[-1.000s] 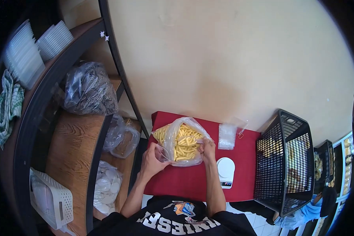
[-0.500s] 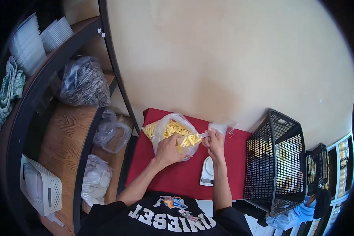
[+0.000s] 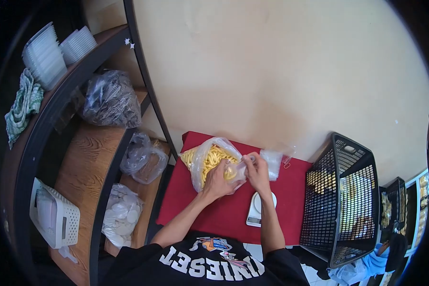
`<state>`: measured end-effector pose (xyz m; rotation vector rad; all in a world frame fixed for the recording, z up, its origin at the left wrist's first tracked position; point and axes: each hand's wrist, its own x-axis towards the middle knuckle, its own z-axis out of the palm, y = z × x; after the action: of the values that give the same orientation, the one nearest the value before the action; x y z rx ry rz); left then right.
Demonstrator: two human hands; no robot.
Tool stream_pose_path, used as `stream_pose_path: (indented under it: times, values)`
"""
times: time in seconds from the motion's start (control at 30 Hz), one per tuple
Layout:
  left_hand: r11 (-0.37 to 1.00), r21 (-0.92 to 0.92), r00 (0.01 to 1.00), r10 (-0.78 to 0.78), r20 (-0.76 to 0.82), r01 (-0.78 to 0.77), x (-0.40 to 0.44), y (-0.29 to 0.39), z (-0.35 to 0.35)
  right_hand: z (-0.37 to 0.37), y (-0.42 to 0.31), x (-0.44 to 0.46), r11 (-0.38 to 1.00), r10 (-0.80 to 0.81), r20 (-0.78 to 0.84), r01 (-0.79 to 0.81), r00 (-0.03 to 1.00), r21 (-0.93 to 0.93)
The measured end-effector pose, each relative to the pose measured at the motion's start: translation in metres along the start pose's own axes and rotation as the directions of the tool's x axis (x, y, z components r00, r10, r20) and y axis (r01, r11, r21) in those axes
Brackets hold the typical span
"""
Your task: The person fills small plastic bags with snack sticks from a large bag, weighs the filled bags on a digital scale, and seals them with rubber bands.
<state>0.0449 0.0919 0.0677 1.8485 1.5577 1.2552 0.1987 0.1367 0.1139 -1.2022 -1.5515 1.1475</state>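
Observation:
A large clear plastic bag (image 3: 199,159) full of yellow stick snacks (image 3: 209,164) lies open on the red-covered table (image 3: 219,220). Just right of its mouth, my left hand (image 3: 218,182) is closed round a small clear plastic bag (image 3: 235,175), where some yellow snacks show. My right hand (image 3: 258,174) is closed on a whitish scoop (image 3: 246,163), tipped at the small bag's mouth; its far end is blurred against the plastic. Below my right hand sits a white kitchen scale (image 3: 254,209), partly covered by the forearm.
Clear plastic bags (image 3: 273,164) lie behind my right hand. A tall black crate (image 3: 336,190) with packed goods stands at the right. At the left is a shelf (image 3: 81,162) with bagged goods, plastic trays (image 3: 45,55) and a white basket (image 3: 66,224). A person (image 3: 367,267) is at lower right.
My right hand has turned and tipped the scoop against the small bag. The snacks that lay heaped on the scoop now show lower, inside clear plastic. The view has shifted slightly.

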Motion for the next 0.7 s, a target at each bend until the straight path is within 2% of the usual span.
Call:
stream_pose_path:
  times: [0.07,0.1,0.13,0.2,0.23,0.27,0.3,0.33,0.37,0.4,0.47,0.5,0.53,0.6,0.63,0.67,0.7]
  values:
    - [0.991,-0.118,0.994,-0.071,-0.078,0.061,0.001,-0.007,0.002,-0.001,-0.024,-0.004,0.957,-0.252,-0.023,0.246,0.967,-0.157]
    - [0.991,-0.115,0.994,-0.072,-0.087,0.062,0.003,-0.008,0.002,0.003,-0.023,-0.006,0.951,-0.271,0.09,0.281,0.958,-0.13]
    - [0.988,-0.145,0.998,-0.054,-0.041,0.048,0.004,-0.01,0.001,0.002,-0.024,-0.006,0.95,-0.274,0.094,0.284,0.957,-0.127]
    - [0.985,-0.17,0.999,-0.034,0.012,0.036,0.003,-0.009,-0.005,0.0,-0.028,-0.01,0.965,-0.246,0.289,0.262,0.925,-0.019]
    - [0.987,-0.16,1.0,0.004,-0.027,-0.008,0.006,-0.007,-0.01,-0.005,-0.021,-0.007,0.972,-0.205,0.169,0.221,0.964,-0.084]
    - [0.987,-0.152,0.997,0.037,-0.069,-0.047,0.007,-0.004,-0.014,0.001,-0.018,-0.008,0.971,-0.208,0.171,0.224,0.963,-0.083]
    - [0.987,-0.157,0.997,0.03,-0.075,-0.042,0.007,-0.014,-0.012,0.01,-0.015,-0.014,0.926,-0.315,0.253,0.354,0.915,-0.128]
    - [0.985,-0.17,0.999,-0.008,0.053,0.017,0.007,-0.035,-0.009,0.014,-0.009,-0.017,0.864,-0.408,0.337,0.479,0.848,-0.159]
    - [0.982,-0.174,0.982,-0.042,0.186,0.075,0.004,-0.049,-0.01,0.015,0.001,-0.016,0.838,-0.448,0.323,0.517,0.834,-0.172]
    - [0.982,-0.173,0.982,-0.038,0.183,0.07,0.004,-0.051,-0.015,0.014,0.01,-0.012,0.836,-0.452,0.322,0.521,0.832,-0.172]
    - [0.994,-0.105,0.989,-0.027,0.142,0.042,0.002,-0.054,-0.024,0.003,0.025,-0.002,0.946,-0.321,-0.039,0.322,0.946,0.025]
    - [0.975,-0.044,0.963,-0.207,0.17,0.218,0.003,-0.062,-0.026,-0.003,0.028,0.002,0.969,-0.209,-0.151,0.226,0.966,0.105]
    - [0.974,-0.048,0.965,-0.211,0.158,0.221,0.0,-0.069,-0.027,-0.004,0.032,0.007,0.968,-0.215,-0.14,0.23,0.967,0.103]
    - [0.981,0.156,0.993,-0.12,0.018,0.116,-0.007,-0.073,-0.036,0.0,0.043,0.014,0.931,-0.132,-0.261,0.209,0.956,0.299]
    - [0.982,0.036,0.982,-0.184,0.041,0.183,-0.005,-0.07,-0.043,0.006,0.05,0.017,0.957,-0.105,-0.28,0.174,0.954,0.232]
    - [0.982,0.038,0.981,-0.186,0.046,0.185,-0.007,-0.069,-0.045,0.018,0.067,0.02,0.957,-0.1,-0.282,0.17,0.954,0.235]
    - [0.975,0.128,0.983,-0.182,-0.009,0.181,-0.009,-0.071,-0.045,0.031,0.09,0.027,0.977,-0.108,-0.225,0.145,0.968,0.155]
